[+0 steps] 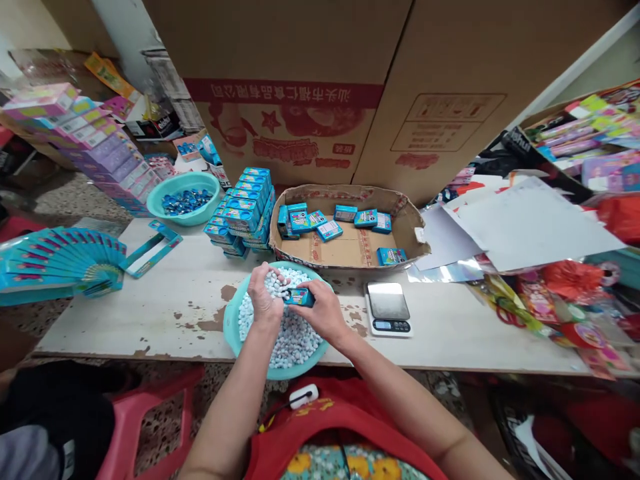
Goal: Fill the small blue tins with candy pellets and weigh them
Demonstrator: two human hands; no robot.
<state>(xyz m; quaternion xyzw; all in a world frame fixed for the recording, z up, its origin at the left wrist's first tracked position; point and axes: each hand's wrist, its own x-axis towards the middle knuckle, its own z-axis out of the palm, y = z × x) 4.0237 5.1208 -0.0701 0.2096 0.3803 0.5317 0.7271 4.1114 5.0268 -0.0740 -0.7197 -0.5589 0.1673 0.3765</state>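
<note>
My right hand (323,308) grips a small blue box (302,297) by its right end, over a turquoise basin (231,327). Small white round pieces (293,347) fill the basin. Close to the left end of the box, my left hand (265,300) is closed with its fingers curled. A heap of white pieces shows right at its fingertips, but what the fingers grip is hidden. Behind the basin stands a low cardboard tray (345,252) with several blue boxes (329,231) lying in it.
Stacked blue boxes (247,207) stand left of the tray, beside a bowl of blue wrapped pieces (187,202). A digital scale (389,303) sits right of the basin. Fanned blue cartons (60,260) lie far left; white sheets (535,220) and colourful packaging (575,287) lie right. Large cartons (300,40) rise behind.
</note>
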